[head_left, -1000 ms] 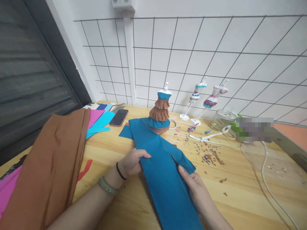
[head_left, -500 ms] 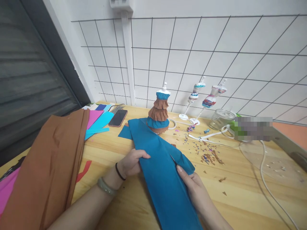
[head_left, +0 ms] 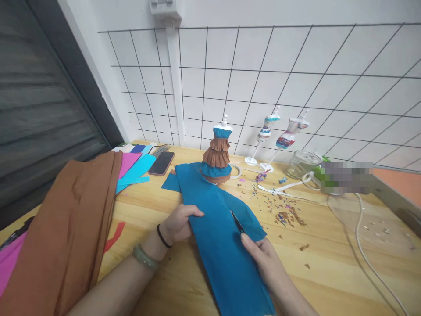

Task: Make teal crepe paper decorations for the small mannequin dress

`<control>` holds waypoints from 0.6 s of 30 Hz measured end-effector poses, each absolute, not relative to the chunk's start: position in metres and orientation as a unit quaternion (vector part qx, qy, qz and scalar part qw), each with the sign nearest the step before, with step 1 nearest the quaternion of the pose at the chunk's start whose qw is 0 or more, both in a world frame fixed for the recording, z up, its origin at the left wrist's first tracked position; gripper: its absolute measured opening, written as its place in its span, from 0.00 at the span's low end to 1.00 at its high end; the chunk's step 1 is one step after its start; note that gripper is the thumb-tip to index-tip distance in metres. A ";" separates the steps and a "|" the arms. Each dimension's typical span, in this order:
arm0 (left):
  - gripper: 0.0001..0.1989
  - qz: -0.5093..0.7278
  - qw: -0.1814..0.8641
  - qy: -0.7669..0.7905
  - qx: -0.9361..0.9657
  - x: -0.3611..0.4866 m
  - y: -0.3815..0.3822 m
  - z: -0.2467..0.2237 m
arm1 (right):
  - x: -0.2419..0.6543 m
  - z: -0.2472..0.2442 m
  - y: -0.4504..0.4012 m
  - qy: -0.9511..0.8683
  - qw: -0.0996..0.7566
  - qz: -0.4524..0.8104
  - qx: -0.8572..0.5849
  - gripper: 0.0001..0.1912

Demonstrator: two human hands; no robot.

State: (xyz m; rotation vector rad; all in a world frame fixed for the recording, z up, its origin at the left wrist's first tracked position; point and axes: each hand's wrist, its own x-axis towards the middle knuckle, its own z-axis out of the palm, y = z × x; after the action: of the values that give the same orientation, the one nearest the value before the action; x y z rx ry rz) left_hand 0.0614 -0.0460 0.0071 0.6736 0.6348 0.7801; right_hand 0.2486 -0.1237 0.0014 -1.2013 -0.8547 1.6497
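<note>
The left hand (head_left: 182,223) grips the left edge of the blue sheet (head_left: 215,250): the thumb lies on the upper face and the other fingers are curled at and under the edge. The fingers are closed on the sheet.

The right hand (head_left: 263,254) holds a dark bladed tool (head_left: 237,222). The thumb is pressed at the near end of the blade; the handle and most of the fingers are hidden, so the exact opening of the blades cannot be determined. The blade points away from the right fingers, toward the upper left, against the blue sheet. To the right of the blade, a flap of the sheet is raised and angled over the right fingers.

The blue sheet extends beyond the fingers of both hands and back toward the wearer, above the counter (head_left: 148,219). Its far end meets the base of the upright dress form (head_left: 217,154), clad in blue and brown tiers.

Left of the left fingers: red strip (head_left: 115,236), then brown sheets (head_left: 69,219). Beyond them: phone (head_left: 161,163). Beyond and right of the right fingers: loose scraps (head_left: 287,215) and glass jar (head_left: 303,164).
</note>
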 end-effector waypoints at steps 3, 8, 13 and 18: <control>0.15 0.335 0.844 0.296 0.296 0.060 -0.045 0.007 | 0.247 0.001 -0.125 -0.386 0.442 0.669 -0.456 0.15; 0.13 0.377 0.850 0.286 0.231 0.056 -0.040 0.007 | 0.244 0.001 -0.126 -0.395 0.448 0.683 -0.420 0.21; 0.14 0.387 0.853 0.283 0.208 0.052 -0.036 0.010 | 0.243 0.002 -0.127 -0.396 0.413 0.699 -0.429 0.18; 0.16 0.383 0.851 0.281 0.226 0.053 -0.038 0.015 | 0.250 -0.004 -0.124 -0.369 0.398 0.669 -0.508 0.17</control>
State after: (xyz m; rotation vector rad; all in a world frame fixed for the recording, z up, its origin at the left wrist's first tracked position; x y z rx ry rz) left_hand 0.0534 -0.0379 0.0146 0.4756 0.5911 0.8064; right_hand 0.2499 -0.1238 -0.0042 -1.2861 -0.9339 1.6941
